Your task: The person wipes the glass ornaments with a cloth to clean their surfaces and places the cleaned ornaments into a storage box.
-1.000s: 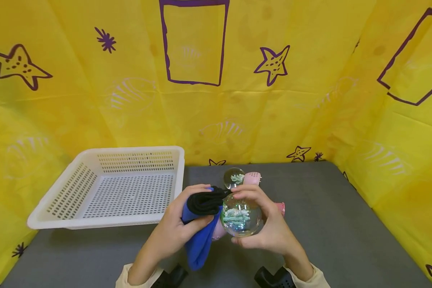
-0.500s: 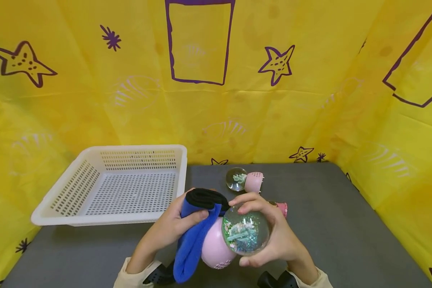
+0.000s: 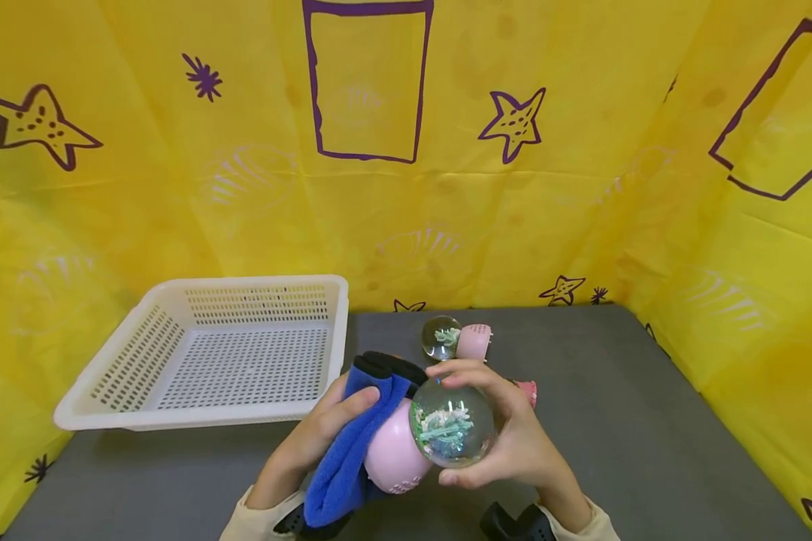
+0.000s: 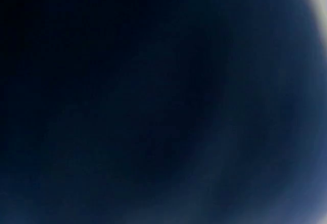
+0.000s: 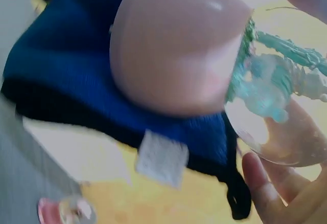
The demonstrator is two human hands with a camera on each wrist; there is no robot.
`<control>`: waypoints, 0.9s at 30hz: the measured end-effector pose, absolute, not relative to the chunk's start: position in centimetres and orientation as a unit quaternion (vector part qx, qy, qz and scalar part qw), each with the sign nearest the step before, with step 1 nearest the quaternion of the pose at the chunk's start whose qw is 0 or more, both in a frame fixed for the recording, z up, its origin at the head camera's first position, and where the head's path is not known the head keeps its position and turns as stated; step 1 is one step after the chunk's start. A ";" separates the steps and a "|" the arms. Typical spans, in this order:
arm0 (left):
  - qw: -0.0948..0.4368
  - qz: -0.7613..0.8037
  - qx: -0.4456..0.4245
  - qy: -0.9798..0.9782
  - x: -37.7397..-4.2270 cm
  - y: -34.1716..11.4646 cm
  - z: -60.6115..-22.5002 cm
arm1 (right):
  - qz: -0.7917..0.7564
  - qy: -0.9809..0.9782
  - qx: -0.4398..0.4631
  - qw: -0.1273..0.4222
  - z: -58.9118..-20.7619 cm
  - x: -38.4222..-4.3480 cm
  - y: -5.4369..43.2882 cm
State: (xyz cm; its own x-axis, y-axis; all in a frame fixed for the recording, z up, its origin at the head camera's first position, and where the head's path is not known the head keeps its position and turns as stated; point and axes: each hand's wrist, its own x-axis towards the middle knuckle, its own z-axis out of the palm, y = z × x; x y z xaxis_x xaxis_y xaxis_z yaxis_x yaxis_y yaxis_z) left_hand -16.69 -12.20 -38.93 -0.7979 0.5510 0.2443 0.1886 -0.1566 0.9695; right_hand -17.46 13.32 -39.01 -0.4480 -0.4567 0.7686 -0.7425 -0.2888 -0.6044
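Observation:
A snow globe (image 3: 398,455) with a pink base and a clear ball of green and white figures is held tilted above the grey table. My right hand (image 3: 517,439) grips its glass ball, thumb below and fingers over the top. My left hand (image 3: 314,436) holds a folded blue cloth (image 3: 341,469) with black edging against the base, thumb on top; its other fingers are mostly hidden. In the right wrist view the blue cloth (image 5: 66,50) wraps behind the pink base (image 5: 173,55), and a white label (image 5: 162,157) shows on its edge. The left wrist view is dark and blurred.
A white perforated plastic basket (image 3: 243,368) stands at the left on the grey table (image 3: 636,436). Another snow globe (image 3: 474,342) lies on its side behind my hands. A pink-red object (image 3: 529,391) is partly hidden by my right hand. Yellow patterned cloth (image 3: 446,203) walls the table.
The snow globe has come lower and turned, exposing more of its pink base. My left hand has slid the cloth down and left along the base. The right hand keeps its grip.

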 end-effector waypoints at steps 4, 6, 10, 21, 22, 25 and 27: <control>0.078 0.700 0.230 0.671 -16.6 -11.9 -38.6 | 0.597 -0.638 0.469 0.126 -39.1 -17.4 13.5; 0.062 0.700 0.204 0.681 -16.5 -11.8 -38.4 | 0.585 -0.665 0.448 0.124 -39.2 -17.4 13.6; 0.028 0.696 0.177 0.696 -16.4 -11.7 -38.0 | 0.556 -0.721 0.397 0.114 -39.2 -17.3 13.6; -0.078 0.623 0.193 0.754 -16.8 -11.6 -38.2 | 0.575 -0.749 0.328 0.030 -39.0 -16.9 13.6; -0.083 0.614 0.197 0.760 -16.8 -11.6 -38.2 | 0.579 -0.745 0.331 0.028 -39.1 -17.0 13.5; -0.089 0.595 0.192 0.775 -16.7 -11.7 -38.2 | 0.586 -0.737 0.336 0.031 -39.5 -17.1 13.1; -0.095 0.582 0.188 0.786 -16.6 -11.7 -38.1 | 0.587 -0.738 0.331 0.038 -39.7 -17.1 12.8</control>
